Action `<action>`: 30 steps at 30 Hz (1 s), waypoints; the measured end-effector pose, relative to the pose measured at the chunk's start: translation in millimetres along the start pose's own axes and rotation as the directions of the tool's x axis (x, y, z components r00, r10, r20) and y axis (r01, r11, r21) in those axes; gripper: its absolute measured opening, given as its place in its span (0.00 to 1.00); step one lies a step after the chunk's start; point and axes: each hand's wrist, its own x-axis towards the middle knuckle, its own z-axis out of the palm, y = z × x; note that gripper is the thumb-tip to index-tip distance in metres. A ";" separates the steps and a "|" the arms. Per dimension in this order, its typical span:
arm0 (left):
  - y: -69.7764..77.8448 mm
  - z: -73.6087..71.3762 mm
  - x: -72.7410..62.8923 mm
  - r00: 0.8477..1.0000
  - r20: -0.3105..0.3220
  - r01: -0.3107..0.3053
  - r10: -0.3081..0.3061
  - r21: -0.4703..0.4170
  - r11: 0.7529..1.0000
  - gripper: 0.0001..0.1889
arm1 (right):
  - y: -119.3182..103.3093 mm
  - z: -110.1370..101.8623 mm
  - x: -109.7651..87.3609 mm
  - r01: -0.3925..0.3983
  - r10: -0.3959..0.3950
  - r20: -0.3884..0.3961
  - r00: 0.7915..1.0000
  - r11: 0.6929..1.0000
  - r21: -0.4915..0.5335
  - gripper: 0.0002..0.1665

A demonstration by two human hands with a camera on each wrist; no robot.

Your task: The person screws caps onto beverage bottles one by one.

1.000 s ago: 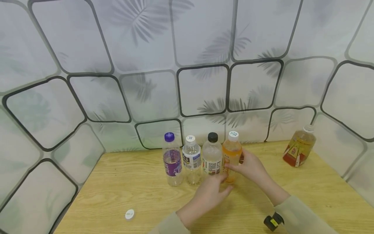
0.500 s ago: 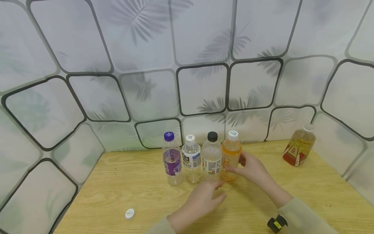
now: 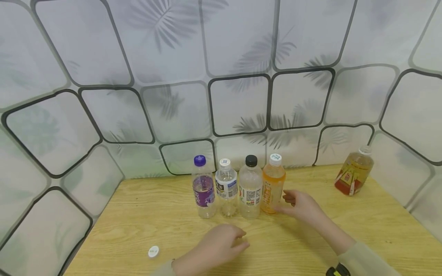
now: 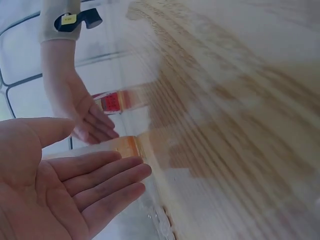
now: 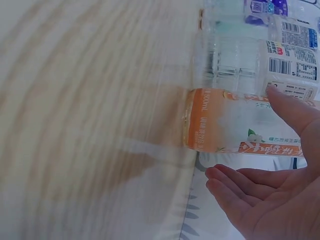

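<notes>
Upright in a row stand the bottle with the purple cap point(image 3: 203, 191), the clear bottle with a white cap point(image 3: 226, 191), the black-capped bottle point(image 3: 250, 191) and the orange drink bottle point(image 3: 272, 189). My right hand point(image 3: 304, 205) is just right of the orange bottle, thumb near its lower side and fingers relaxed apart from it. In the right wrist view, a gap shows between the fingers point(image 5: 235, 185) and the orange bottle point(image 5: 220, 120). My left hand point(image 3: 221, 243) hangs over the table in front of the row, holding nothing; its fingers point(image 4: 107, 182) are nearly straight in the left wrist view.
A bottle with a red and yellow label point(image 3: 353, 172) stands alone at the back right. One loose white cap point(image 3: 153, 251) lies on the wooden table point(image 3: 138, 214) at the front left. A patterned curtain point(image 3: 238, 107) closes off the back and sides.
My left hand has drawn away from the bottles, left and toward me. My right hand has loosened from the orange bottle and shifted right; that bottle now stands straight beside the black-capped one.
</notes>
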 end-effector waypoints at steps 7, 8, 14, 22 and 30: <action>-13.8 -7.6 -14.9 1.000 0.021 0.023 -0.023 0.034 0.999 0.17 | 10.1 -0.3 -8.0 -0.011 0.011 0.023 1.000 1.000 -0.029 0.50; -15.8 -8.7 -16.9 0.999 0.032 0.028 -0.029 0.033 0.999 0.17 | 11.7 -0.5 -9.0 -0.008 0.009 0.023 1.000 0.999 -0.036 0.49; -30.1 -14.6 -31.6 0.996 0.062 0.056 -0.058 0.038 0.998 0.18 | 19.1 -2.8 -14.9 -0.015 0.018 0.041 0.999 0.997 -0.072 0.46; -49.1 -25.7 -51.0 0.992 0.066 0.109 -0.109 0.017 0.994 0.17 | 30.2 -12.9 -22.3 -0.022 0.033 0.079 0.996 0.991 -0.129 0.41; -69.9 -34.5 -64.9 0.981 0.082 0.179 -0.178 -0.013 0.984 0.18 | 40.3 -23.6 -28.6 -0.019 0.036 0.102 0.994 0.987 -0.161 0.40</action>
